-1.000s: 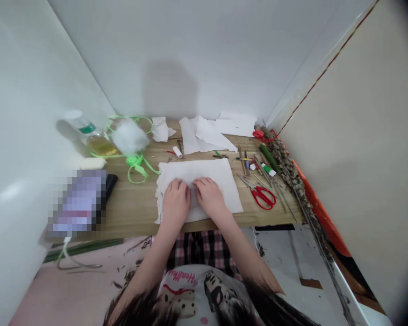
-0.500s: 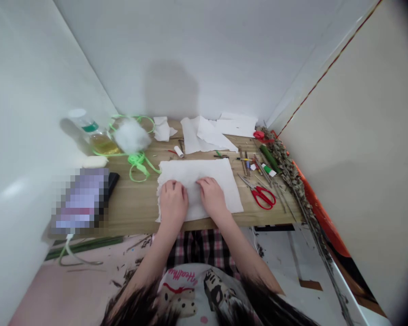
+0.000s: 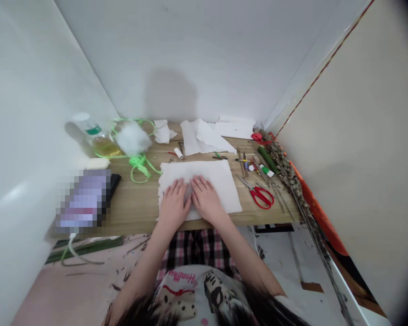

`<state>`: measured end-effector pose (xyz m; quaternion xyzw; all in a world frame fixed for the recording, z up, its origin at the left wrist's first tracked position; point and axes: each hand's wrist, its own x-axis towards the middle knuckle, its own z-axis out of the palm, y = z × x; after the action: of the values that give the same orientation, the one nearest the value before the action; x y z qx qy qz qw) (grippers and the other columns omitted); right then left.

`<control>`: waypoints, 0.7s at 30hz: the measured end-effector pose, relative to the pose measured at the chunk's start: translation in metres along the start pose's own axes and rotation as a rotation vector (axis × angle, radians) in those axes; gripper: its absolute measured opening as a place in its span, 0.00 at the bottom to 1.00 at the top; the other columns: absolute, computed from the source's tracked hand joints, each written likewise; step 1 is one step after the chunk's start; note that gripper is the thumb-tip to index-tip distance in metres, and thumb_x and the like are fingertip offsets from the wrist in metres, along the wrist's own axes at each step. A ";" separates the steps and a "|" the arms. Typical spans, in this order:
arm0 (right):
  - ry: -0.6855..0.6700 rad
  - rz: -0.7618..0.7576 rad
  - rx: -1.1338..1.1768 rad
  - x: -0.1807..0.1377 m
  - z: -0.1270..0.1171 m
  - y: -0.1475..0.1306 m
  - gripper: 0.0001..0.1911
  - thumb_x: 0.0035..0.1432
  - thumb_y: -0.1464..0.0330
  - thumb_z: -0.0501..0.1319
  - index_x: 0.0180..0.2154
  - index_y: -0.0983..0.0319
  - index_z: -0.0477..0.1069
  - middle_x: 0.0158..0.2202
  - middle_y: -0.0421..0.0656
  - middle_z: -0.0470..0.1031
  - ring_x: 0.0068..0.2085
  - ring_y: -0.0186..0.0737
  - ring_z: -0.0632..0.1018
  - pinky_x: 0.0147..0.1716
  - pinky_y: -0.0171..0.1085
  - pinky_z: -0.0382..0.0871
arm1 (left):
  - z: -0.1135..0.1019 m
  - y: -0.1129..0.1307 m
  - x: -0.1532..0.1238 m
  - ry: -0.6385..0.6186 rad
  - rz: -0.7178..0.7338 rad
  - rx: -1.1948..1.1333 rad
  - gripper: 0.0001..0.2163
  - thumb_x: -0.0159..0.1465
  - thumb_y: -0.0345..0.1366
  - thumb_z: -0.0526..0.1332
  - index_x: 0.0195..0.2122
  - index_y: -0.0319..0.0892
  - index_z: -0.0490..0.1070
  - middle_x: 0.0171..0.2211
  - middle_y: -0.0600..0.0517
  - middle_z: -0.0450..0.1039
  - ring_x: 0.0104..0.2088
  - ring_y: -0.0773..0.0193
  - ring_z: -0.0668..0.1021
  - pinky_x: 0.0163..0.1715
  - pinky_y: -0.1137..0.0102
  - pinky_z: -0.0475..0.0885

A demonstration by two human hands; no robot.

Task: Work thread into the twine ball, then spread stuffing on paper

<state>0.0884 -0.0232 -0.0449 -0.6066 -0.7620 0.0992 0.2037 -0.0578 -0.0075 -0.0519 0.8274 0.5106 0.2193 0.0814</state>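
Observation:
A white sheet of paper (image 3: 221, 174) with a ragged left edge lies flat on the wooden table in front of me. My left hand (image 3: 174, 201) rests palm down on its left half, fingers stretched forward. Beside it, my right hand (image 3: 206, 199) lies flat on the middle of the sheet with its fingers spread. The two thumbs almost meet. Neither hand grips anything. Red-handled scissors (image 3: 261, 197) lie just right of the sheet.
At the left are a phone (image 3: 81, 199) on a cable, a bottle of yellow liquid (image 3: 105, 145), white fluff (image 3: 133, 138) and green ribbon (image 3: 140, 165). Torn paper (image 3: 193, 136) lies behind. Sticks, a glue tube (image 3: 267, 170) and dried branches (image 3: 285, 167) line the right side.
Both hands have gone from curled fingers to flat, outstretched ones. My right hand has moved left, closer to my left hand. The view has shifted slightly.

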 end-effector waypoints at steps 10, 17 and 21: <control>0.054 0.047 -0.056 0.000 0.005 0.000 0.25 0.68 0.71 0.51 0.64 0.69 0.63 0.67 0.54 0.63 0.69 0.52 0.61 0.67 0.54 0.55 | -0.001 -0.010 -0.003 0.055 -0.041 -0.134 0.21 0.69 0.34 0.49 0.60 0.40 0.69 0.64 0.39 0.66 0.66 0.48 0.66 0.63 0.48 0.63; 0.055 0.076 -0.040 -0.004 -0.005 0.003 0.28 0.63 0.77 0.50 0.63 0.75 0.63 0.66 0.56 0.64 0.68 0.52 0.62 0.67 0.50 0.56 | -0.007 -0.007 -0.005 0.109 -0.114 -0.263 0.27 0.70 0.46 0.50 0.68 0.39 0.57 0.70 0.37 0.54 0.69 0.47 0.60 0.66 0.50 0.58; 0.104 0.136 -0.026 -0.010 -0.012 0.005 0.28 0.63 0.73 0.53 0.64 0.72 0.62 0.68 0.60 0.60 0.68 0.57 0.61 0.64 0.56 0.60 | -0.005 -0.007 -0.005 0.074 -0.097 -0.208 0.29 0.70 0.48 0.51 0.68 0.37 0.57 0.69 0.34 0.56 0.68 0.45 0.62 0.64 0.49 0.60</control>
<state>0.0993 -0.0326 -0.0379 -0.6637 -0.7088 0.0713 0.2279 -0.0673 -0.0091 -0.0508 0.7802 0.5271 0.2972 0.1585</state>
